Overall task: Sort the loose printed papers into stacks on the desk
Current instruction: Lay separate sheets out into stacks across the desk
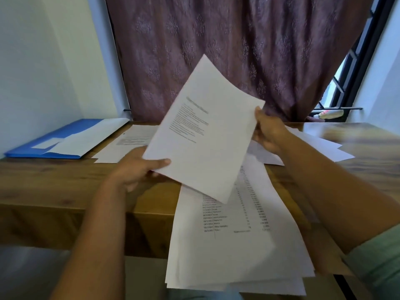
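papers up, sheet caught between two hands

far left, a blue folder [49, 144] lies flat on the desk [54, 180], and just beside it a stack [127, 144] is started. left hand [138, 167] pinches the sheet [207, 131] at its lower left corner, thumb on top. the sheet hangs above the desk, tilted, long axis running from near-right up to far-left. right hand [270, 135] grips its right edge, fingers curled behind. below sprawls the loose pile [238, 234], hanging over the desk's near edge. that stack lies left of the sheet, nearer the left hand, so my call is a leftward drop.
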{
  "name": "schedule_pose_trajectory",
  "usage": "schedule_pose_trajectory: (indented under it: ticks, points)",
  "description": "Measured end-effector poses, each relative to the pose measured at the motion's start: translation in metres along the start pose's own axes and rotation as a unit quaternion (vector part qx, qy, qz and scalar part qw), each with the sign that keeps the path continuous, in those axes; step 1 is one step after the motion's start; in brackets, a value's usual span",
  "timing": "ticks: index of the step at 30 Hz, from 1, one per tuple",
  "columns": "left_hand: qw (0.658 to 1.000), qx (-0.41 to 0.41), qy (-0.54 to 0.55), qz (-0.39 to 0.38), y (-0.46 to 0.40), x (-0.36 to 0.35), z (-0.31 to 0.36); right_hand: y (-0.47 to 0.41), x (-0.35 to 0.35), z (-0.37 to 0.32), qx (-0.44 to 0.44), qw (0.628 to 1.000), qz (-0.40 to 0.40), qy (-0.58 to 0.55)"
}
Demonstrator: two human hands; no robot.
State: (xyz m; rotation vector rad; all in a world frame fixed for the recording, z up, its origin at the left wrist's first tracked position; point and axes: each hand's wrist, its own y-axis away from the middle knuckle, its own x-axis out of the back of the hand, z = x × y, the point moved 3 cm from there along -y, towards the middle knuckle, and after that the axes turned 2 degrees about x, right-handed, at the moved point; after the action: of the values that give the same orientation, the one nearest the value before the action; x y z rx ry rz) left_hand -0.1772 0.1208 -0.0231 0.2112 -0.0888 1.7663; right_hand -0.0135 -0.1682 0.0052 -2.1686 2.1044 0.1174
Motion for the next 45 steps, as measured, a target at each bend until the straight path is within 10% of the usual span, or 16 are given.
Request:
schedule_pose_trajectory:
  ticks: [4,15,21,28,31,35,39,45]
  points:
    - [0.987,0.004,0.108,0.117,-0.036,0.047,0.005,0.011,-0.043,-0.01,-0.042,0.981,-0.185,-0.037]
    - [0.963,0.181,0.071,0.185,-0.104,0.123,-0.032,-0.02,0.02,0.024,0.007,0.941,-0.049,0.335]
    - [0.94,0.2,-0.127,0.247,-0.113,0.131,-0.04,-0.015,0.034,0.031,0.008,0.872,-0.097,0.48]
    - [0.792,0.102,-0.509,0.322,-0.101,0.107,-0.014,-0.01,0.035,0.035,0.065,0.847,-0.106,0.516]
    - [0.82,-0.032,-0.506,0.267,-0.098,0.056,0.011,-0.011,0.035,0.033,0.095,0.836,-0.104,0.53]
    - [0.92,-0.128,-0.37,0.012,-0.079,-0.041,0.03,-0.012,0.039,0.038,0.072,0.82,-0.142,0.55]
    - [0.879,-0.142,-0.43,-0.148,-0.075,-0.106,0.018,-0.011,0.043,0.04,0.062,0.812,-0.165,0.557]
    - [0.86,-0.129,-0.469,-0.155,-0.084,-0.125,-0.004,-0.009,0.041,0.042,0.063,0.81,-0.177,0.555]
